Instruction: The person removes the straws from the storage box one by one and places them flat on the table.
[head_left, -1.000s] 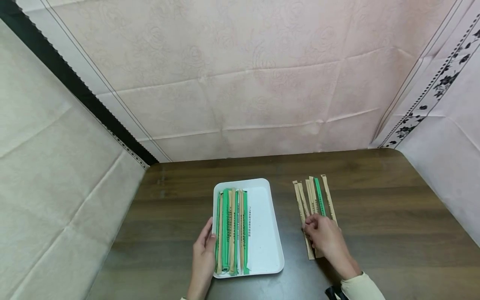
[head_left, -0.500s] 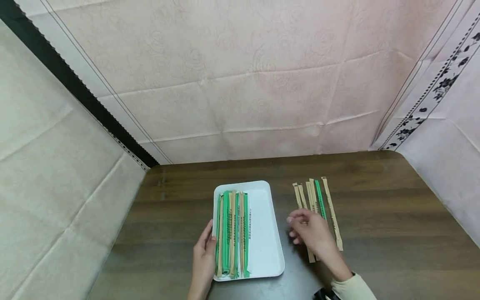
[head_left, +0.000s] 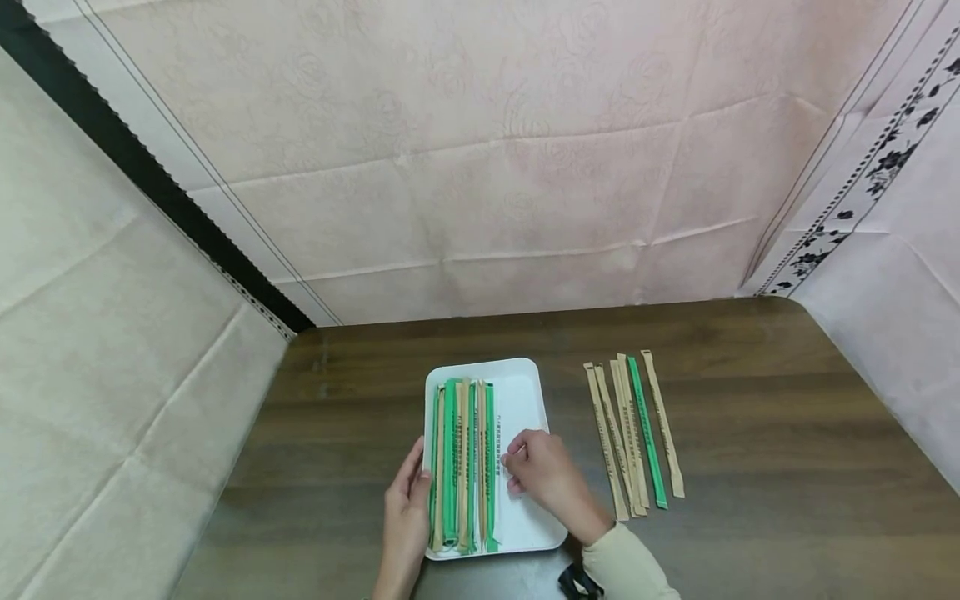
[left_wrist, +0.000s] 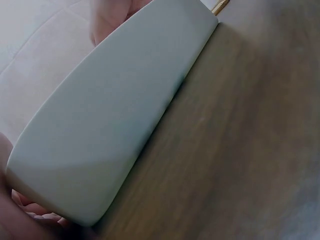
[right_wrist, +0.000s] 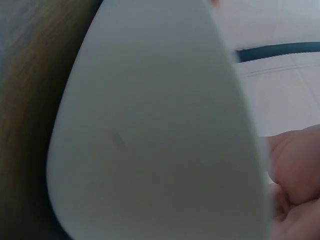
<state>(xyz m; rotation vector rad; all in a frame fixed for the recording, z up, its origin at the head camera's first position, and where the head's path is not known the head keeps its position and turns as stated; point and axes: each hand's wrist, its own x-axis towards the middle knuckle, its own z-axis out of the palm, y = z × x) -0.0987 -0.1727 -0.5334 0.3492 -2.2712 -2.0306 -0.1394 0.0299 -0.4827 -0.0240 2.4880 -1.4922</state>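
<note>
A: How far along are we sitting?

B: Partway, I'm judging. I'm seeing the white tray [head_left: 522,533] resting on the wooden table [head_left: 765,442], with slim green sticks [head_left: 450,458] and tan sticks [head_left: 462,458] lying side by side in its left part. I'm treating those as done, though they're overlapping too much for me to count.

A: And what's left?

B: A loose group is lying on the table, well apart from the tray on its right: one green stick [head_left: 647,433] and what I'm counting as five tan ones [head_left: 605,442]. If all of those are belonging in the tray, a fair share of the work is remaining.

A: What are the hands doing?

B: My left hand [head_left: 406,508] is gripping the tray's left edge, thumb at the rim and fingers along the outer side. My right hand [head_left: 549,475] is hovering over the tray's right part, fingers bending in and tips lying close together. I'm not seeing any stick between them, but I can't tell whether they're pinching something; in the right wrist view the tray's wall is filling most of the picture.

A: Anything else unclear?

B: A line of dark print [head_left: 498,429] is showing just beside the row. I can't tell whether it's marking the tray or a pale wrapper.
</note>
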